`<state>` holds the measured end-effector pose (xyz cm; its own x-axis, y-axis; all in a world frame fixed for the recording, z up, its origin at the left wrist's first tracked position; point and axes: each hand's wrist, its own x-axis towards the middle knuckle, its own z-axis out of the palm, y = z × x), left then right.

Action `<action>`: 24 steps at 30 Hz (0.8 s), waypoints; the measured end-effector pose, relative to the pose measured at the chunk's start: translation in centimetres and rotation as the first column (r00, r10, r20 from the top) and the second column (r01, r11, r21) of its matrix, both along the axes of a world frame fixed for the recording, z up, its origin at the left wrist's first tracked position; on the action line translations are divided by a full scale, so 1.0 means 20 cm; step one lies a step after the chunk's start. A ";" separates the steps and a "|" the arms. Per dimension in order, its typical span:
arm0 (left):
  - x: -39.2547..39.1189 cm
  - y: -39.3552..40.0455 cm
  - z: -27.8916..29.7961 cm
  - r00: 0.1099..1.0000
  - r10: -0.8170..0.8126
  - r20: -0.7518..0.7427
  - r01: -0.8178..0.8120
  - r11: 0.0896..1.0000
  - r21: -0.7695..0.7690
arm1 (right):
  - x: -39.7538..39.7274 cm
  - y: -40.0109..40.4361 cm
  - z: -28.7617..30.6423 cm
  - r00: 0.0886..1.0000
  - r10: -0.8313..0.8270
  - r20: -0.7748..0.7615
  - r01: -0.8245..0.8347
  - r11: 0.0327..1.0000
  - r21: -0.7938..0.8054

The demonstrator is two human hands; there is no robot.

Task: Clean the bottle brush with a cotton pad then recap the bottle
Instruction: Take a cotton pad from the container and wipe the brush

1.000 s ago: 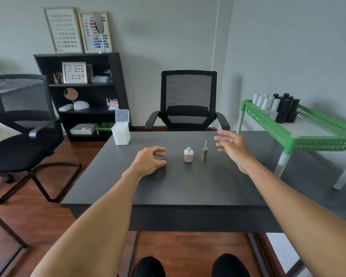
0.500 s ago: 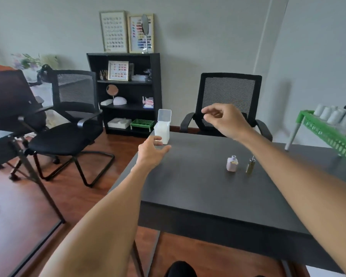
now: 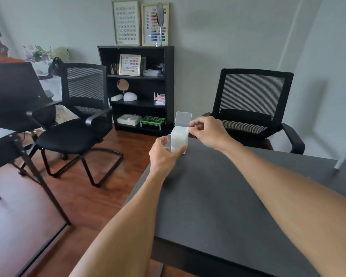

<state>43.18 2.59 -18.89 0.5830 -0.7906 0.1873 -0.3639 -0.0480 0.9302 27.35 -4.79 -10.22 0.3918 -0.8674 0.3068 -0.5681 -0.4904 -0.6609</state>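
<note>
A white plastic cotton pad box [image 3: 179,139] stands at the far left corner of the dark table [image 3: 218,196], its flip lid [image 3: 183,119] standing open. My left hand [image 3: 161,154] grips the box from the left, thumb in front and fingers behind. My right hand [image 3: 208,132] is at the box's open top, thumb and forefinger pinched together on what looks like the edge of a white cotton pad. The bottle and its brush cap are out of view, off to the right.
A black mesh chair [image 3: 252,108] stands behind the table. A second black chair [image 3: 78,126] and a black shelf unit [image 3: 138,86] are to the left on the wooden floor. Another desk's corner [image 3: 0,140] shows at far left.
The view has swung left, so the bottle and brush cap left the frame. My left hand took hold of the cotton pad box and my right hand came down to its open top.
</note>
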 end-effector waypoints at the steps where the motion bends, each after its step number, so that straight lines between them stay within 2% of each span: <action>1: 0.00 -0.02 0.00 1.000 -0.008 0.015 0.008 1.000 -0.003 | 0.02 -0.03 -0.01 1.000 -0.017 -0.002 0.017 1.000 0.006; 8: 0.03 -0.14 -0.01 0.993 -0.047 0.109 0.047 0.999 0.003 | 0.09 -0.16 -0.05 0.996 -0.085 0.004 0.085 0.996 0.008; 16: 0.04 -0.14 -0.03 0.992 -0.033 0.118 0.035 0.999 -0.013 | 0.14 -0.16 -0.06 0.994 -0.110 -0.017 0.110 0.994 0.015; 24: 0.04 -0.14 -0.02 0.990 -0.024 0.137 0.024 1.000 0.002 | 0.16 -0.16 -0.04 0.993 -0.113 0.031 0.113 0.994 0.001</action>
<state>43.88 -0.13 -19.27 0.5328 -0.8041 0.2636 -0.4891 -0.0383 0.8714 30.47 -7.92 -11.01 0.2817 -0.9053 0.3178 -0.5990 -0.4247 -0.6788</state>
